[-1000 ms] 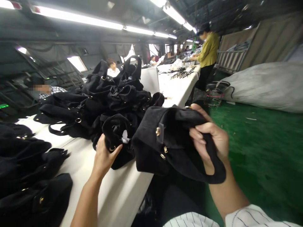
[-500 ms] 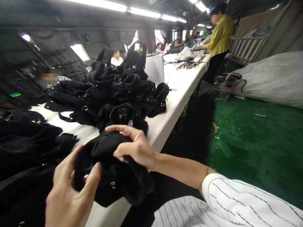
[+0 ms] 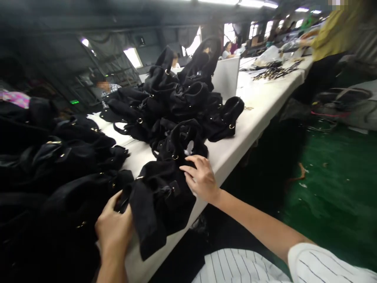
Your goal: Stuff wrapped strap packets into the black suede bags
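A black fabric bag (image 3: pixel 160 196) with small gold fittings lies on the near edge of the white table (image 3: pixel 253 118), partly hanging over it. My left hand (image 3: pixel 113 230) is closed on the bag's left end, near its strap. My right hand (image 3: pixel 200 179) rests on the bag's upper right side, fingers bent and pressing the cloth. Just beyond lies a heap of black bags (image 3: pixel 176 102). More black bags (image 3: pixel 55 173) are stacked at my left.
The long table runs away to the right, with a white upright board (image 3: pixel 226 76) and metal parts (image 3: pixel 273 70) farther along. A person in a yellow top (image 3: pixel 335 35) stands at the far end. Green floor (image 3: pixel 338 177) lies to the right; seated people are behind the heap.
The bag came from the air at my right onto the table's near edge. My left hand let go of the heap and took the bag's left end. The view has swung left.
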### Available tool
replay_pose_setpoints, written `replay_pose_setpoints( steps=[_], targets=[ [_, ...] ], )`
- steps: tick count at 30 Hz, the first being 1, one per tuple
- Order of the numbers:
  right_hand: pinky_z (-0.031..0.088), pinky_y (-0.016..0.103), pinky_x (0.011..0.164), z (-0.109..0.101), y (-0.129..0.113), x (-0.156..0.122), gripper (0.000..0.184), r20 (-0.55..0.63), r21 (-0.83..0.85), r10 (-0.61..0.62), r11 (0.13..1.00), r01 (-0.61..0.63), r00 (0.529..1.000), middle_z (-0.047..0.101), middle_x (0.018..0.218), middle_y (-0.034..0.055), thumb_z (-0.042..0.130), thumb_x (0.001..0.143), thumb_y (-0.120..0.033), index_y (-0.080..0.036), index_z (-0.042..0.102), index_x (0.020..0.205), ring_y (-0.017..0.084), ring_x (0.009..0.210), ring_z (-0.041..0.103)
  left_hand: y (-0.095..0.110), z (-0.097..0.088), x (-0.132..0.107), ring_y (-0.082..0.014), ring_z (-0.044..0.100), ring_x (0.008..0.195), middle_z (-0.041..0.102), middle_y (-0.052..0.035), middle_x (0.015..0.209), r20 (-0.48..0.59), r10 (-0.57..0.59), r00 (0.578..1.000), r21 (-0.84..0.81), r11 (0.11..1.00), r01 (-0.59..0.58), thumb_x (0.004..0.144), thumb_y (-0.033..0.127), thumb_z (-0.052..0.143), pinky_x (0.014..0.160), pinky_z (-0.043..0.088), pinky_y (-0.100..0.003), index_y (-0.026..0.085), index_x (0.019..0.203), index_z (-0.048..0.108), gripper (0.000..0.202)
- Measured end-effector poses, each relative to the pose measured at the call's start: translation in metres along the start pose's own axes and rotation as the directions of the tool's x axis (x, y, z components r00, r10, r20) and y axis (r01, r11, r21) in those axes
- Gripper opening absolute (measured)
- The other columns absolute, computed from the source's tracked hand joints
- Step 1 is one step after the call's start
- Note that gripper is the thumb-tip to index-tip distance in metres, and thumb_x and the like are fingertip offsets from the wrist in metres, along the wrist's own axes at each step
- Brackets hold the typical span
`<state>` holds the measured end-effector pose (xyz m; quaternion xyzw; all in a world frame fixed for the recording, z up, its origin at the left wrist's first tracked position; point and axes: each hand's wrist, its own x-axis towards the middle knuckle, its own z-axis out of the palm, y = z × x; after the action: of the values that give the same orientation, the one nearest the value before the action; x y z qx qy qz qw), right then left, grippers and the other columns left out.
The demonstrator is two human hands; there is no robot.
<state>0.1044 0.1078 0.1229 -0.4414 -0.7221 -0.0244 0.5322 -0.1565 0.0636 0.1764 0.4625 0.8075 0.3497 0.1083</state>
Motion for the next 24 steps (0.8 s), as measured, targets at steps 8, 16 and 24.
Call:
replay_pose_setpoints(
  steps=[8,16,24],
  targets=[
    [0.049,0.042,0.093,0.024,0.063,0.026,0.026,0.387,-0.036,-0.043,0.997,0.062,0.921,0.062,0.109,0.0106,0.059,0.08,-0.001,-0.018,0.078,0.087,0.026,0.103,0.056,0.034,-0.001,-0.031,-0.0175,0.063,0.078,0.068,-0.0019,0.086,-0.433,0.432,0.791,-0.064,0.861,-0.505,0.081,0.031,0.069,0.076,0.049,-0.029,0.02,0.111,0.075,0.032],
    [0.051,0.038,0.091,-0.027,-0.017,0.019,0.03,-0.058,0.062,-0.021,0.998,0.024,0.998,0.068,0.1,0.0091,0.049,0.087,-0.001,-0.014,0.072,0.099,0.021,0.096,0.061,0.031,0.014,-0.013,-0.0233,0.069,0.087,0.072,-0.0072,0.091,-0.425,0.393,0.815,-0.1,0.875,-0.474,0.078,0.029,0.068,0.086,0.054,-0.035,0.015,0.106,0.077,0.032],
    [0.05,0.032,0.067,-0.054,-0.03,-0.015,0.023,0.728,-0.246,0.339,0.941,-0.234,0.595,0.074,0.084,0.0039,0.055,0.084,-0.014,-0.021,0.074,0.093,0.023,0.076,0.069,-0.016,0.029,0.04,-0.0363,0.068,0.097,0.073,-0.0149,0.098,-0.163,0.319,0.934,0.056,0.948,-0.314,0.07,0.047,0.062,0.096,0.052,-0.051,0.011,0.111,0.076,0.056]
  ],
)
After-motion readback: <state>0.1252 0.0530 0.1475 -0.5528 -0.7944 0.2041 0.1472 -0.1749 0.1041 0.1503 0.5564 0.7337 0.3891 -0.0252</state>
